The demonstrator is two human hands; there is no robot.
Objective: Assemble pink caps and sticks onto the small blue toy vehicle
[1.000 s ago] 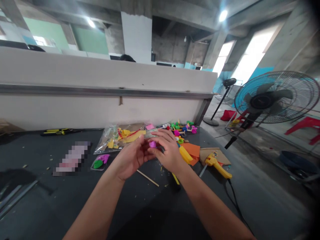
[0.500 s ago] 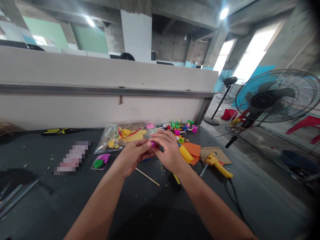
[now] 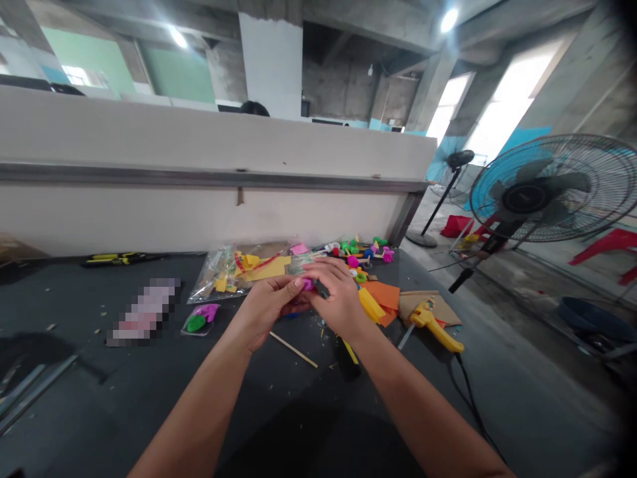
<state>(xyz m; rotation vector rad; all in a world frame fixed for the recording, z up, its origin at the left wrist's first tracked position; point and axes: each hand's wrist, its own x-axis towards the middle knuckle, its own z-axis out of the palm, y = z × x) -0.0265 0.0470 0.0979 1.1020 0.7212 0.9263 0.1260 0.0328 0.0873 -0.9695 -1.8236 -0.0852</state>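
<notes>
Pinched between my hands is a small magenta piece [image 3: 308, 284] that looks like modelling clay, mostly covered by fingers. My left hand [image 3: 269, 307] has thumb and fingers closed on its left side. My right hand [image 3: 340, 295] curls over it from the right, fingertips closed on it. Below them a thin wooden stick [image 3: 293, 350] lies on the dark table. To the left is a small clear packet [image 3: 200, 320] with green and magenta lumps. Behind my hands, colourful small clay-like pieces [image 3: 368, 253] on sticks are heaped together.
A clear bag [image 3: 209, 277] of yellow pieces lies behind my left hand. Orange sheets [image 3: 387, 296] and a yellow glue gun [image 3: 432, 326] with a black cord lie to the right. Yellow-handled pliers [image 3: 112, 259] rest near the white partition [image 3: 199, 222]. A fan [image 3: 537, 192] stands beyond the table.
The hands stay nearly in place, with fingers shifting slightly on the magenta piece, which shows a little more now. The view tilts a touch.
</notes>
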